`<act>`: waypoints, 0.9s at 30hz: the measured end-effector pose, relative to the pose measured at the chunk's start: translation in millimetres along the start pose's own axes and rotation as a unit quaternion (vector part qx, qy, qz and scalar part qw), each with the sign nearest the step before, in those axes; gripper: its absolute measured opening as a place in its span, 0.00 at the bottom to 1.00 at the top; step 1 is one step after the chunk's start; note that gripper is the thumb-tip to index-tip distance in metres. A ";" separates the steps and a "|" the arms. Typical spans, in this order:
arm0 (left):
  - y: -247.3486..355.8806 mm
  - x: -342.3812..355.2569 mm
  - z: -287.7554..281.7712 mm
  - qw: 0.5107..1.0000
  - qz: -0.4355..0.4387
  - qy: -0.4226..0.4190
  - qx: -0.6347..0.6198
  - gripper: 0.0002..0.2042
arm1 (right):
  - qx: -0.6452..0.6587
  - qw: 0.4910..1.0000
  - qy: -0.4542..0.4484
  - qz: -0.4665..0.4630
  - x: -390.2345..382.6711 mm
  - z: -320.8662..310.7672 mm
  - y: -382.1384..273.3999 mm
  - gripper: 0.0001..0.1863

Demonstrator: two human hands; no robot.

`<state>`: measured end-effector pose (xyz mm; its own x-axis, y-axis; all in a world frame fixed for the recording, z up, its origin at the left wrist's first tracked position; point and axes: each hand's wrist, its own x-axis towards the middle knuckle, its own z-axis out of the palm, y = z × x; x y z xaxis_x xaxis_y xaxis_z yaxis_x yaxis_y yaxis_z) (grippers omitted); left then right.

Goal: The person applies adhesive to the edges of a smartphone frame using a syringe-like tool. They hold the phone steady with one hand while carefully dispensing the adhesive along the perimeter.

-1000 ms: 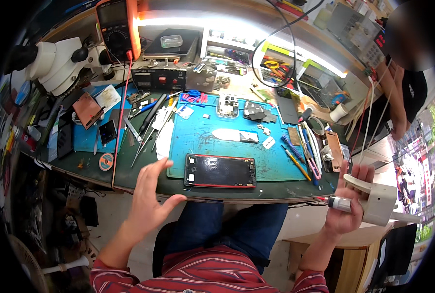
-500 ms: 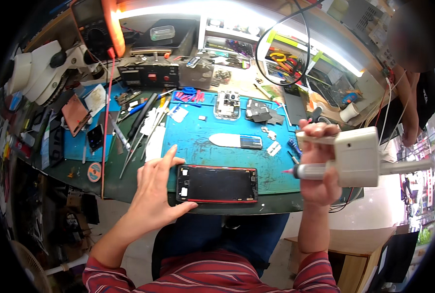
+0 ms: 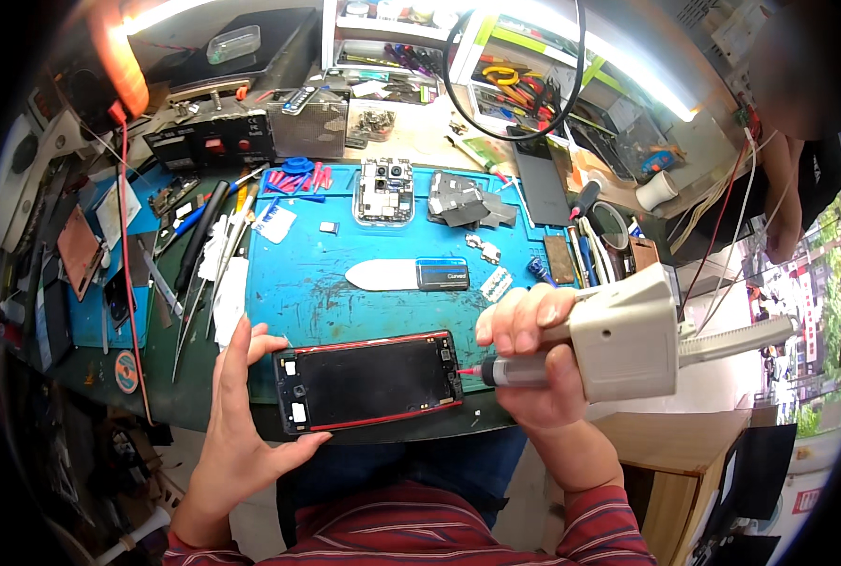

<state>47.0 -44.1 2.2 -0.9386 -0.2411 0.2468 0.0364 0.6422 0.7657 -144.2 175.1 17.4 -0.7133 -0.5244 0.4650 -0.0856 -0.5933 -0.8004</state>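
Note:
My left hand (image 3: 230, 451) holds the left end of a black phone frame (image 3: 373, 382) with red edges, its thumb at the near corner and fingers at the far corner. The frame lies slightly slanted at the mat's front edge. In my right hand (image 3: 554, 410) is an off-white dispensing gun (image 3: 623, 344), fingers wrapped round its handle. A dark-collared syringe (image 3: 522, 371) sits in the gun, and its thin pink tip (image 3: 469, 372) points left at the frame's right end. Whether the tip touches the frame, I cannot tell.
A blue work mat (image 3: 316, 288) bears a pry blade (image 3: 383, 274), a phone body with its circuit board showing (image 3: 384, 193) and dark flat parts (image 3: 463, 200). Tweezers and pens lie left of it. A black cable (image 3: 451, 85) loops overhead. Another person's arm (image 3: 786, 203) is at far right.
My right hand has brought the dispensing gun left and down, its tip from well clear of the phone frame to that frame's right end. The frame is now more slanted. The whole view has shifted.

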 end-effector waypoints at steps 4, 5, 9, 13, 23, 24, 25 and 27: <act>0.5 0.7 -3.0 0.997 0.001 -0.022 0.080 0.61 | -0.034 0.998 -0.034 0.029 -2.8 2.4 -5.1 0.17; -0.5 1.4 -3.7 0.995 0.006 -0.029 0.093 0.62 | -0.040 0.997 -0.052 0.035 -2.6 1.2 -7.0 0.17; -3.0 1.8 -11.9 0.999 -0.019 -0.030 0.033 0.66 | -0.016 0.998 -0.048 0.048 -3.4 -3.2 -12.6 0.13; -20.1 -4.2 -6.8 0.987 -0.066 0.107 -0.100 0.66 | -0.064 0.993 -0.027 0.094 2.8 9.7 -17.8 0.18; -18.1 -7.2 10.2 0.949 -0.090 0.294 -0.070 0.53 | -0.071 0.990 -0.037 0.117 7.7 11.5 -13.9 0.16; -18.4 -7.6 11.0 0.951 -0.087 0.291 -0.062 0.52 | -0.070 0.990 -0.036 0.116 7.4 11.4 -13.6 0.15; -18.4 -8.1 12.0 0.952 -0.085 0.288 -0.055 0.51 | -0.068 0.990 -0.036 0.114 7.2 11.4 -13.3 0.15; -18.7 -9.9 13.8 0.954 -0.084 0.286 -0.040 0.51 | -0.069 0.990 -0.040 0.113 7.4 11.5 -12.0 0.14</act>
<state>50.9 -43.7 -22.8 -0.5931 -0.7078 0.3837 -0.0499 0.5080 0.8599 -140.5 171.3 34.8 -0.6688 -0.6834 0.2927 -0.0294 -0.3691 -0.9289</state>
